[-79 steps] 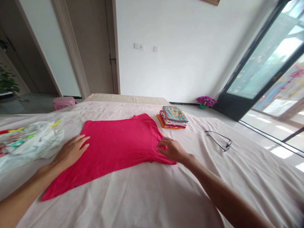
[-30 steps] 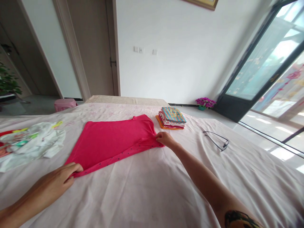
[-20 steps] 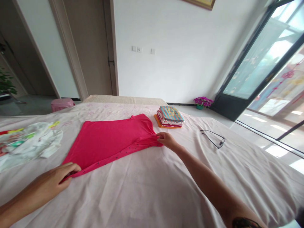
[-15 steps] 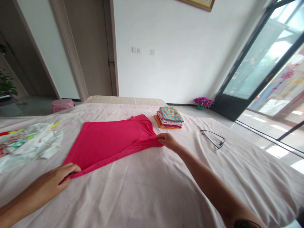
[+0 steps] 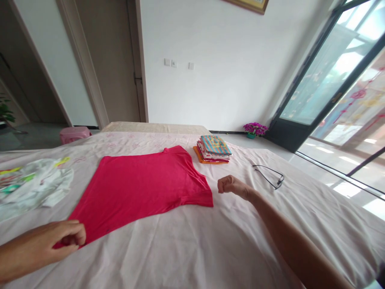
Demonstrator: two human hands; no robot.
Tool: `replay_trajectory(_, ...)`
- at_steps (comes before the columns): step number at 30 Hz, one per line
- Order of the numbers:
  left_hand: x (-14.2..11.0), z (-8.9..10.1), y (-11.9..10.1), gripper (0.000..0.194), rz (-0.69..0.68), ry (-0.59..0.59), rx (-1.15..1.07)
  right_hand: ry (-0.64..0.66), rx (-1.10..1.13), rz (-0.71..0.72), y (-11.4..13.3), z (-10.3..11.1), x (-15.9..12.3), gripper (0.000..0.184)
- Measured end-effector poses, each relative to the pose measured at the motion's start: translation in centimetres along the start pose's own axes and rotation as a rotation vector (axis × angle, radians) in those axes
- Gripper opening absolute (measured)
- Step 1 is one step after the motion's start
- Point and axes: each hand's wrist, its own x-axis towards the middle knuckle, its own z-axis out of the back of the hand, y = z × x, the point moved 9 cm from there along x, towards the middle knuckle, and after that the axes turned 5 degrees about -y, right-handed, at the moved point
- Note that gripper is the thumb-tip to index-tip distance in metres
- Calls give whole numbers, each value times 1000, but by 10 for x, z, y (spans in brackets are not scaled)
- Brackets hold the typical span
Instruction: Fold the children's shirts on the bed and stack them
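Observation:
A red T-shirt (image 5: 141, 182) lies spread on the pale pink bed sheet (image 5: 168, 245), its near edge now flat. At the shirt's lower left corner, my left hand (image 5: 64, 237) is closed with its fingers curled on the cloth; the exact fingertip contact is partly hidden. My right hand (image 5: 233, 185) hovers just right of the shirt's sleeve, apart from it. Its fingers are bent inward and pressed together, and no cloth shows in them.
Folded clothes (image 5: 213, 149) are stacked beyond the shirt. Black-framed glasses (image 5: 278, 181) lie on the right. A heap of white, patterned clothes (image 5: 39, 184) is on the left. Past the bed stand a pink stool (image 5: 75, 134) and purple flowers (image 5: 255, 128).
My right hand has let go of the shirt's near right part and moved right. The near edge has come down flat toward me. My left hand has moved nearer and left with its corner.

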Motion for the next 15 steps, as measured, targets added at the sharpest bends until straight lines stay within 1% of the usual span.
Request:
replay_trajectory(2,9,-14,-22,24,-45,213,-4,-136,-43,-54,-3,10,25,18)
replay_trajectory(3,17,-15,-37,28,-78,224,-14,-207,-106,-86,-3,13,38,22)
replay_trajectory(5,38,-12,-73,29,-157,142,-31,-355,-357,-171,-2,18,63,23)
replay_trajectory(6,50,-13,-92,28,-205,85,-34,-403,-430,-193,1,18,74,22)
replay_trajectory(8,73,-21,-127,27,-313,-2,-28,-464,-518,-217,7,12,93,26)
replay_trajectory(9,84,-27,-139,28,-361,-49,-22,-482,-537,-222,9,8,101,28)
replay_trajectory(11,105,-38,-153,33,-431,-149,2,-511,-612,-230,12,0,111,33)
replay_trajectory(12,115,-43,-154,37,-443,-201,29,-520,-659,-227,13,-4,115,34)
replay_trajectory(15,136,-56,-139,51,-400,-324,157,-535,-795,-180,17,-16,122,33)
